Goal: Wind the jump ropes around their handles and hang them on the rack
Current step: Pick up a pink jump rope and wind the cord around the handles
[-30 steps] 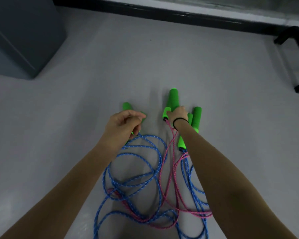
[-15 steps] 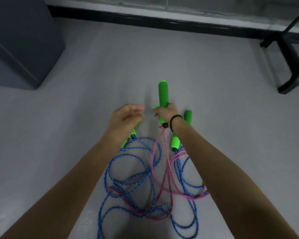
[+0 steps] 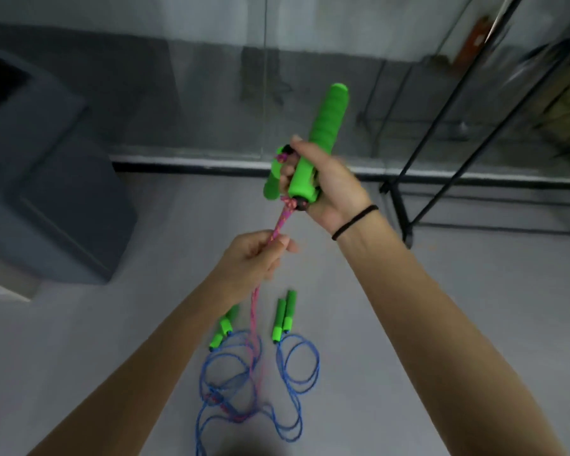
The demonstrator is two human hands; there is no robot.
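Note:
My right hand (image 3: 326, 189) grips two green foam handles (image 3: 323, 136) of the pink jump rope, held up at chest height, one pointing up and one down. The pink rope (image 3: 280, 222) runs from the handles down through my left hand (image 3: 254, 261), which pinches it, then drops to the floor. On the grey floor below lie the blue ropes (image 3: 297, 366) in loose loops, tangled with the pink rope's lower part. Two pairs of green handles (image 3: 283, 317) (image 3: 224, 327) lie at their top ends.
A black metal rack (image 3: 441, 133) with slanted poles stands at the right, its foot on the floor. A dark grey cabinet (image 3: 46, 199) fills the left. A glass wall with a black base strip (image 3: 191, 166) runs across ahead.
Both hands rose from the floor. My right hand lifted the pink rope's two handles up, and my left hand took hold of the pink rope below them. The view tilted upward.

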